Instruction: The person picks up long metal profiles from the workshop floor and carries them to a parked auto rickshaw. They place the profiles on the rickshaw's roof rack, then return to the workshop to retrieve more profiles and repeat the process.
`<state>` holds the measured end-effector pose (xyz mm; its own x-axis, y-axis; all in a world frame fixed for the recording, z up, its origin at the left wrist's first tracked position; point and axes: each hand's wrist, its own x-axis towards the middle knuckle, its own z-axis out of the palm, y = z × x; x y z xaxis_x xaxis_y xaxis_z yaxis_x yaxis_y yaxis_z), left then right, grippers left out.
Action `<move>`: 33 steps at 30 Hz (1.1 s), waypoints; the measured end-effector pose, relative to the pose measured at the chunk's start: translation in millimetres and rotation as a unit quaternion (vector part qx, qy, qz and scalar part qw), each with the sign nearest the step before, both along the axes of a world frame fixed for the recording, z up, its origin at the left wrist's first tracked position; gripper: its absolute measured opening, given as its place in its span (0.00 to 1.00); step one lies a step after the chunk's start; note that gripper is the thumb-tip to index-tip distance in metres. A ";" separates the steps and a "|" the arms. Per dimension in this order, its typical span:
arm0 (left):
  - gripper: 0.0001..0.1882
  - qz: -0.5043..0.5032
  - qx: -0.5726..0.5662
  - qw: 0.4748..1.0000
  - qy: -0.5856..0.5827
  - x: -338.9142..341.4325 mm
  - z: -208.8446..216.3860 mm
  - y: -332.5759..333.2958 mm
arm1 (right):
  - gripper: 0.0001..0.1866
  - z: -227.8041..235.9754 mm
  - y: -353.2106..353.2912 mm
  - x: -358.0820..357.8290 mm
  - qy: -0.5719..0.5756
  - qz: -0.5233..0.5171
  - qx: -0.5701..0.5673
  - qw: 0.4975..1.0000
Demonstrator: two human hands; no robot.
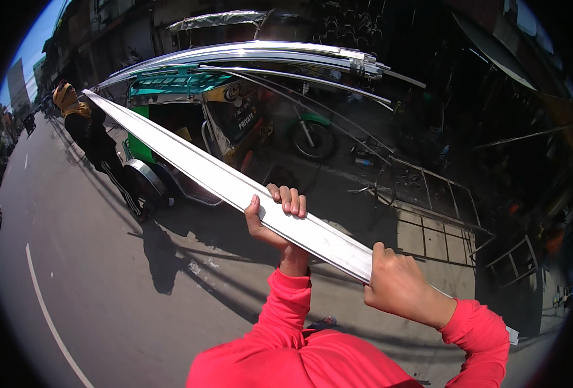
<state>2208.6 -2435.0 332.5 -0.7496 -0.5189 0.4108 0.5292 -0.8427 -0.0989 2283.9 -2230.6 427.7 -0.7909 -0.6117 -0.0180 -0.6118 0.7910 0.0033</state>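
A long, bright white metal strip (215,174) with raised edges slants from lower right to far left, above the road. My left hand (276,216) grips it from below near its middle, fingers wrapped over the far edge and thumb along the near one. My right hand (403,284) is closed round the near end. At the far end stands another person (95,142) in dark clothes, with a yellow cloth wrapped round the head; whether that person holds the strip I cannot tell. Beyond it, a bundle of long silver metal profiles (254,52) lies on the tricycle's green roof rack (170,81).
A motor tricycle (228,123) with a green sidecar is parked beside the road; its front wheel (312,137) points right. Welded metal frames (429,181) lie at the right by a dark shopfront. On the left the grey road (73,258) carries a white line (47,310).
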 end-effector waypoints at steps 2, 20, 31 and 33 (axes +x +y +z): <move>0.21 0.006 -0.007 1.000 -0.002 -14.5 -7.7 -6.6 | 0.19 -4.9 -5.2 -21.4 -0.018 0.018 0.001 1.000; 0.21 0.022 0.004 0.996 0.086 -220.9 -20.9 -38.4 | 0.39 75.5 -31.7 -337.8 -0.013 0.101 -0.075 0.992; 0.21 0.082 0.005 0.992 0.091 -296.9 -19.4 -99.7 | 0.41 92.9 -183.4 -647.0 0.091 0.140 -0.160 0.973; 0.21 0.075 0.010 0.992 0.096 -305.5 -21.9 -105.5 | 0.44 82.6 -215.8 -694.6 -0.045 0.130 -0.176 0.975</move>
<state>1903.1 -2540.5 310.6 -0.5719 -0.6285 0.5271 0.6192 -0.7522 -0.2251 1589.3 -2446.4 510.3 -0.6137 -0.7717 0.1669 -0.7768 0.5523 -0.3026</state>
